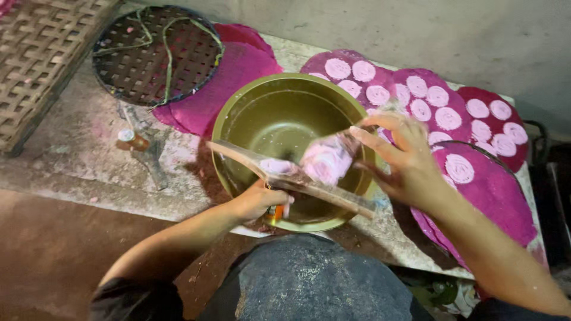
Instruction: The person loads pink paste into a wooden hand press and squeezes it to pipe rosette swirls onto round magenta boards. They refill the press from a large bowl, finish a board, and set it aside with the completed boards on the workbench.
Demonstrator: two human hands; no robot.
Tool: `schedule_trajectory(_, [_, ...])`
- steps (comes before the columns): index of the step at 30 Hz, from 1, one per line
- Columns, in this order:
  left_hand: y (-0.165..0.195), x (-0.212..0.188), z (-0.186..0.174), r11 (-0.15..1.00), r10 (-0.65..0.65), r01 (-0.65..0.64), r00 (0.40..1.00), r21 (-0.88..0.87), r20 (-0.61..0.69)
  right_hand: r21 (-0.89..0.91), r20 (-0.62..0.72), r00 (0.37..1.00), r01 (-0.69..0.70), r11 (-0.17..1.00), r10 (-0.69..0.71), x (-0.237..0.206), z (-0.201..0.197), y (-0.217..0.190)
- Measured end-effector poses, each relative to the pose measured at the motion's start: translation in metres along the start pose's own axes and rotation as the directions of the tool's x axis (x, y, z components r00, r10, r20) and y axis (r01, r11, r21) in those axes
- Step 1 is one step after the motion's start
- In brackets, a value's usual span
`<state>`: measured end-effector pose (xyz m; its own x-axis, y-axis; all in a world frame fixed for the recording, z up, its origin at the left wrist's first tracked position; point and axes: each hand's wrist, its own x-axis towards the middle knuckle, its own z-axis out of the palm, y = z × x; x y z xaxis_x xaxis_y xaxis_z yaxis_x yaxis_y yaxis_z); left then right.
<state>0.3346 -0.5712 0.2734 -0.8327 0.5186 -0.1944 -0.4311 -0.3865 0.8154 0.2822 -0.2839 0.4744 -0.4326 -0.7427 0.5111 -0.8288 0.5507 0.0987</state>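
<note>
A soft pink lump (326,161) sits over the middle of the bowl (238,113), pale pink with darker folds, its edges blurred. It rests at the upper side of a long wooden stick (333,195) that lies slantwise across the bowl's mouth, from the left rim down to the right rim. A smear of the same pink clings to the stick just left of the lump.

The left hand (257,201) grips the stick from below near the bowl's front rim, fingers closed round it. The right hand (399,159) is spread above the bowl's right rim, fingers open, their tips touching the lump's right side.

The bowl is olive-green metal, round and deep, standing near the bench's (77,148) front edge. Behind and to the right, magenta mats (493,190) carry rows of flat pale-pink spiral discs (448,118) toward the bench's right end. At the back left a round dark woven tray (148,56) lies on another magenta mat, with a brown woven tray (35,59) at the left corner. A small orange bottle (131,139) lies left of the bowl.
</note>
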Motion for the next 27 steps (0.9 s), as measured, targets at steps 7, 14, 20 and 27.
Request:
schedule_trajectory(7, [0.040, -0.023, 0.015, 0.891, 0.393, -0.305, 0.889, 0.337, -0.234, 0.635, 0.169, 0.946, -0.318, 0.704, 0.275, 0.022, 0.024, -0.055])
schedule_trajectory(14, [0.043, -0.022, 0.018, 0.554, 0.758, -0.446, 0.619, 0.703, -0.205, 0.468, -0.264, 0.889, -0.220, 0.856, 0.373, 0.019, 0.078, -0.076])
schedule_trajectory(20, [0.048, -0.013, 0.019, 0.565, 0.752, -0.342, 0.587, 0.751, -0.298, 0.493, -0.280, 0.873, -0.225, 0.840, 0.398, 0.019, 0.106, -0.078])
schedule_trajectory(27, [0.060, -0.006, 0.016, 0.372, 0.845, -0.197, 0.478, 0.907, -0.242, 0.750, 0.033, 0.976, -0.166, 0.641, 0.214, 0.049, 0.105, -0.090])
